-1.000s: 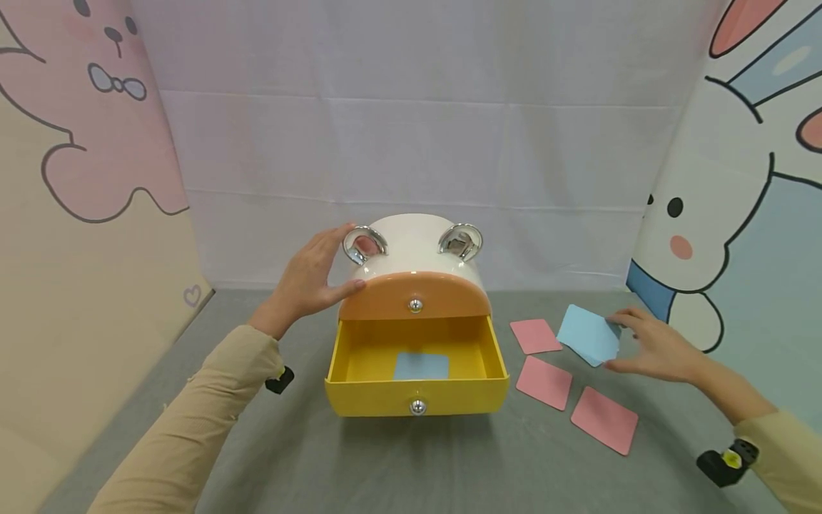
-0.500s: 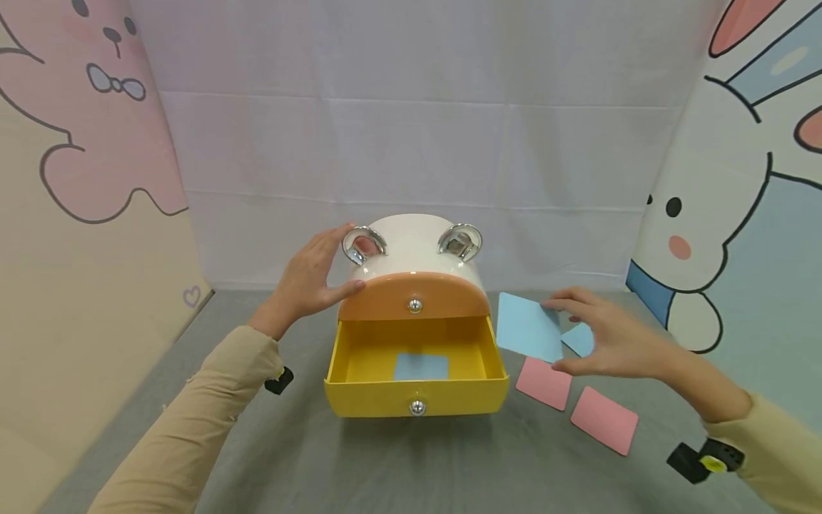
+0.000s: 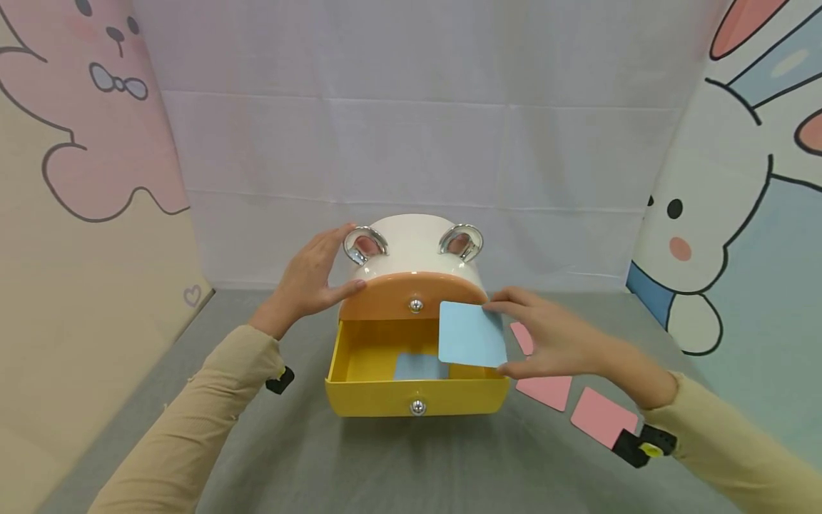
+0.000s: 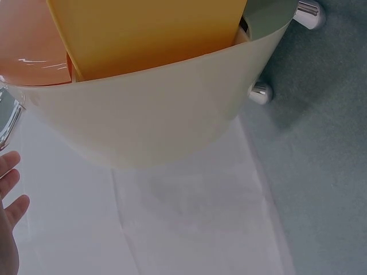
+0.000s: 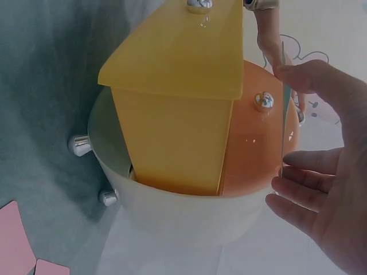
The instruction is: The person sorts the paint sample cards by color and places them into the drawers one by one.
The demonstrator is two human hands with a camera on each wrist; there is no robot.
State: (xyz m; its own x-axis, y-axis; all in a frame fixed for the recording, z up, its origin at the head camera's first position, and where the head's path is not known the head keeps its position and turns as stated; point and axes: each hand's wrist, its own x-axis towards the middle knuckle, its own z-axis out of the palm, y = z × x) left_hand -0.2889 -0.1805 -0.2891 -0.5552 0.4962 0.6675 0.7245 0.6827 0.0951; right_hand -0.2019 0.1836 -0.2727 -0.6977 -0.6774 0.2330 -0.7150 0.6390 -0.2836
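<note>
A small white cabinet point(image 3: 414, 243) with silver ears has an orange upper drawer point(image 3: 379, 298), closed, and a yellow lower drawer point(image 3: 379, 400) pulled out. Inside the yellow one lies a light blue card point(image 3: 417, 366). Above that drawer's right side, my right hand point(image 3: 559, 343) pinches another blue card point(image 3: 472, 334) between thumb and fingers; the right wrist view shows this card edge-on. My left hand point(image 3: 308, 275) rests against the cabinet's left side, its fingers extended by the ear and its thumb at the orange front. In the left wrist view only some fingertips point(image 4: 16, 209) show.
Pink cards, one upper point(image 3: 522, 337), one middle point(image 3: 546, 391) and one lower point(image 3: 602, 414), lie on the grey cloth point(image 3: 417, 471) right of the cabinet, partly hidden by the right arm. A white curtain point(image 3: 411, 143) hangs behind.
My right hand has lifted the blue card off the cloth at the right and carried it left, over the open drawer. The left hand stays in place.
</note>
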